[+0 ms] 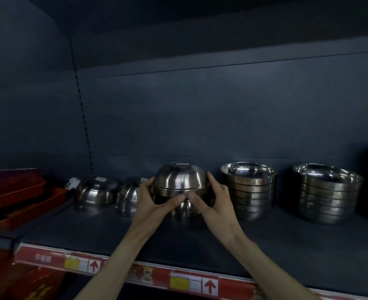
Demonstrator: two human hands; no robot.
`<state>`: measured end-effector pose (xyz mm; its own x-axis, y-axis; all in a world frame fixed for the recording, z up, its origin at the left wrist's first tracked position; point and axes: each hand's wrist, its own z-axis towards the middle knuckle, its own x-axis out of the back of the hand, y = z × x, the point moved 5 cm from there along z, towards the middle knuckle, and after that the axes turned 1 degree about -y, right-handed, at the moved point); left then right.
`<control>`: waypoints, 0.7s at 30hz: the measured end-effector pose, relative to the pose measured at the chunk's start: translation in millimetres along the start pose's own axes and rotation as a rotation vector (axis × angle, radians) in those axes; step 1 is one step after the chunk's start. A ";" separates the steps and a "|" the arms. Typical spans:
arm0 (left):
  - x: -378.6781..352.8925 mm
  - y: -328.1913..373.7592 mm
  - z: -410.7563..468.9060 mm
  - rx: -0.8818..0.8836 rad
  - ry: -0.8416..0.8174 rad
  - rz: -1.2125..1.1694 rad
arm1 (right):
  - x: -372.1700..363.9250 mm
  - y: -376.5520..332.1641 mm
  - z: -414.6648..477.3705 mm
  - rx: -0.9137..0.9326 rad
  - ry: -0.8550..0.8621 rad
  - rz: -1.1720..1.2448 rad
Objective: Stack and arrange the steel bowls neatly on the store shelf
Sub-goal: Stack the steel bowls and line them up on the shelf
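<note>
**Top bowl not yet settled: tilt, slide and knock risks**

Held at centre frame: a shiny round steel bowl (179,177), turned rim-down, over a short pile of rim-down steel bowls (184,210) standing on the dark grey store shelf (135,232). Could not tell whether fully seated or riding slightly proud. Clamped from the left by the left grip (154,198), fingers curled round the bowl's side and thumb pressed at the front of the rim. Clamped likewise from the right by the right grip (211,200), thumb tip nearly meeting the other.

Judged the main hazard a crooked seat. Let go off-centre, likely to sit tilted on the dome beneath and slide off, with polished steel on polished steel giving little hold.

Judged a second hazard in the neighbours. Flanked just to the left by a second small pile of rim-down steel bowls (127,195), seemingly a little askew, and to the right by a stack of rim-up shallow steel bowls (249,191) near the right grip's fingers. Drawn back wide, might clip either one. Pressed down too hard, might shove the whole pile out of line.

Well apart and probably safe: a low rim-down steel bowl pile (96,192) further left, a wider rim-up steel bowl stack (326,195) at far right, and red plastic trays (16,191) at the left edge.
</note>
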<state>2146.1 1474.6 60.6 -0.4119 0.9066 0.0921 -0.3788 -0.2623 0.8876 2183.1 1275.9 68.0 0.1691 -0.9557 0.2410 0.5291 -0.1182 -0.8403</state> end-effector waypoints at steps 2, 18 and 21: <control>0.3 12.0 -5.9 0.010 -0.025 -0.042 | 4.7 -11.9 -3.1 0.000 -0.007 0.020; -40.8 98.3 -28.1 -0.150 -0.120 -0.235 | 103.8 -72.5 -24.0 0.069 0.146 0.005; -59.4 106.0 -29.4 -0.153 -0.172 -0.251 | 128.2 -73.1 -30.5 0.069 0.172 -0.021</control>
<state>2106.1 1383.3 135.9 -0.1496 0.9882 -0.0344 -0.5758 -0.0588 0.8155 2140.8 1153.9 145.6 0.0160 -0.9860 0.1662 0.5878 -0.1252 -0.7992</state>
